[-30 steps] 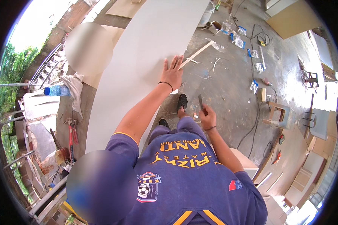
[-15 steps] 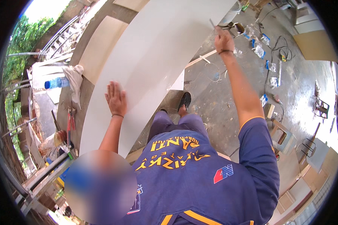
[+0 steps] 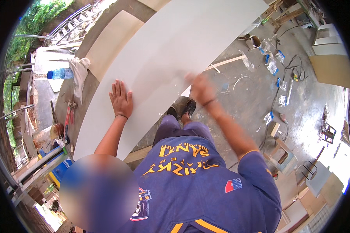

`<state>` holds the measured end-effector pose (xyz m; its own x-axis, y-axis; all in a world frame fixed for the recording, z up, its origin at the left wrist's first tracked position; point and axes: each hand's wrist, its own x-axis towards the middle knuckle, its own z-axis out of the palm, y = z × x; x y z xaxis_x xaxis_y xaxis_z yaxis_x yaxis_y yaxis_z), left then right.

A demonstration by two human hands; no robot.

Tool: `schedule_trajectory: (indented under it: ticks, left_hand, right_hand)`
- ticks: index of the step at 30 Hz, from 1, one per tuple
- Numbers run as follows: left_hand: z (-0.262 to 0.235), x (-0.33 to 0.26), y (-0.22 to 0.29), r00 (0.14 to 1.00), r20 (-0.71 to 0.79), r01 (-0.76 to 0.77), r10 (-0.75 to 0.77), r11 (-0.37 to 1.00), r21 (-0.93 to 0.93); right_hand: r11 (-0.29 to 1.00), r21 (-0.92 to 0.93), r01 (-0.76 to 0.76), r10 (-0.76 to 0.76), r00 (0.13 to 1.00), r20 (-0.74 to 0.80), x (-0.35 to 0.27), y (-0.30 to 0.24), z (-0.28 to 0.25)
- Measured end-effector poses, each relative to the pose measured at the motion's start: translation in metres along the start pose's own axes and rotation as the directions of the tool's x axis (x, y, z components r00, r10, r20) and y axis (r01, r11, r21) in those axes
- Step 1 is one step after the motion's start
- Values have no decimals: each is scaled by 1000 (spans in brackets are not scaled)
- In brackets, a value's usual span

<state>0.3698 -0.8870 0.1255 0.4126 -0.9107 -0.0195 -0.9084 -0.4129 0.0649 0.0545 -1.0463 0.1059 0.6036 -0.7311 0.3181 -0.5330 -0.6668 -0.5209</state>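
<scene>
- Possibly, in the head view, the long flat white panel (image 3: 171, 42), spanning seven to one o'clock, could be shifted by uneven pressing.
- Left hand (image 3: 121, 101): laid there toward nine, fingers spread.
- Right hand (image 3: 202, 90): blurred toward one; fingers' state cannot be told; scratches could be caused by slipping.

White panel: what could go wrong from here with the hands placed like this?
The right hand, blurred beside the edge of the white panel, might slip and scrape against it.
The panel could shift if the left hand, lying flat on it, is all that steadies it.
The pale strip on the floor could trip someone.
</scene>
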Motion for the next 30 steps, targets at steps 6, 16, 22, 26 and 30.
schedule_trajectory:
  ticks: [6, 16, 22, 26, 30]
  left_hand:
    - [5, 5, 7, 999, -45, -28, 29, 999, 24]
    - [3, 0, 0, 998, -63, -14, 13, 1000, -15]
    - [7, 3, 4, 995, -94, -30, 29, 1000, -4]
    - [7, -6, -1, 994, -107, -9, 11, 1000, 15]
    - [6, -4, 0, 993, -117, -28, 30, 999, 17]
  right_hand:
    - [879, -452, -151, 115, 988, -108, 62, 122, -49]
    - [998, -47, 42, -40, 998, 49, 6, 10, -9]
    - [934, -329, -138, 83, 981, -175, 52, 111, -67]
    - [992, -118, 46, -40, 998, 53, -19, -27, -5]
    - [987, 153, 48, -92, 951, 294, -40, -91, -3]
